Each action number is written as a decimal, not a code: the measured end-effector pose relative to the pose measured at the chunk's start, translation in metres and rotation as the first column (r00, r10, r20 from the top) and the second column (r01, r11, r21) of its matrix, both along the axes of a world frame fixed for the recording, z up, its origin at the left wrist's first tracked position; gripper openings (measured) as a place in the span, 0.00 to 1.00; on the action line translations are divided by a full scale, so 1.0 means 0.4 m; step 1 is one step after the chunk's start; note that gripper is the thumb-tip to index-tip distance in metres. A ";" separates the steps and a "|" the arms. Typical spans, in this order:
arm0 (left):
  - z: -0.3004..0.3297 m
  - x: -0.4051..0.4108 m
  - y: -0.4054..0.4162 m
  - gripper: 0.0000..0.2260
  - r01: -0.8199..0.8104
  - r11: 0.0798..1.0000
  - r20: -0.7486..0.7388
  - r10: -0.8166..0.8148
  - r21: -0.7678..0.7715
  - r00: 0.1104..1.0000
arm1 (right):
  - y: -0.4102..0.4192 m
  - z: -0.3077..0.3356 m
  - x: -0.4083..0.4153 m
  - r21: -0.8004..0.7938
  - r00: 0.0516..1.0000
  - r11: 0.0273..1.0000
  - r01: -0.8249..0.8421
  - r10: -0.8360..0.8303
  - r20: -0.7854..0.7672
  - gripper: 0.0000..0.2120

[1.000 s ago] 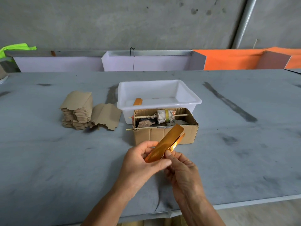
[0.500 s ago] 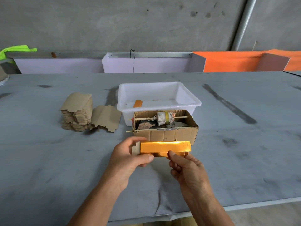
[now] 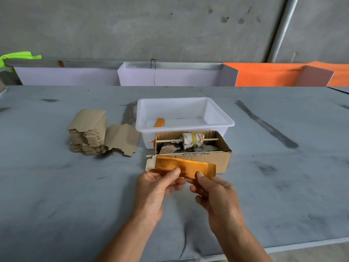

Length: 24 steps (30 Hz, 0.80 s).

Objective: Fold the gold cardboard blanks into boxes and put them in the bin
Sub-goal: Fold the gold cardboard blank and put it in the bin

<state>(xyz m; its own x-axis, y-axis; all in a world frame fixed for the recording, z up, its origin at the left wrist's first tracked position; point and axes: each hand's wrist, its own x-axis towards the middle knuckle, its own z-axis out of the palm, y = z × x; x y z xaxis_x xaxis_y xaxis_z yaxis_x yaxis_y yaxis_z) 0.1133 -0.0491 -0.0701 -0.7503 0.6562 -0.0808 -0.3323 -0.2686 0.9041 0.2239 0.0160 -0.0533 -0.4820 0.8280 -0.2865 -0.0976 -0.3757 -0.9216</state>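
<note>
Folding step: left hand (image 3: 154, 190) and right hand (image 3: 217, 193) pinch gold blank (image 3: 186, 167); next, likely squaring into tube, tucking flaps.

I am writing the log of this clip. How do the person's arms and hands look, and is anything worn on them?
Both forearms are bare up to the frame edge: no sleeves show. The left hand and right hand wear no gloves, and no rings, watch or bands are visible. The nails on the visible fingers are short and unpainted.
</note>
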 end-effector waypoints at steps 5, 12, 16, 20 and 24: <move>-0.020 -0.026 0.007 0.04 -0.017 1.000 -0.054 0.018 0.014 0.998 | 0.095 0.062 0.013 0.681 0.917 0.725 0.105 -0.336 0.216 0.08; -0.027 -0.025 0.006 0.02 0.026 0.999 -0.137 -0.030 -0.029 0.990 | 0.239 0.154 -0.076 0.673 0.647 0.481 -0.562 -0.251 0.720 0.08; -0.030 -0.026 0.000 0.03 0.018 0.999 -0.138 -0.022 -0.035 0.990 | 0.270 0.147 -0.114 0.537 0.535 0.472 -0.699 -0.152 0.831 0.12; -0.026 -0.021 -0.002 0.05 0.030 0.999 -0.145 -0.032 -0.017 0.989 | 0.275 0.136 -0.132 0.490 0.591 0.573 -0.657 -0.012 0.806 0.10; -0.025 -0.022 -0.004 0.05 0.031 0.999 -0.140 -0.032 -0.008 0.990 | 0.274 0.130 -0.143 0.488 0.623 0.606 -0.628 0.016 0.782 0.04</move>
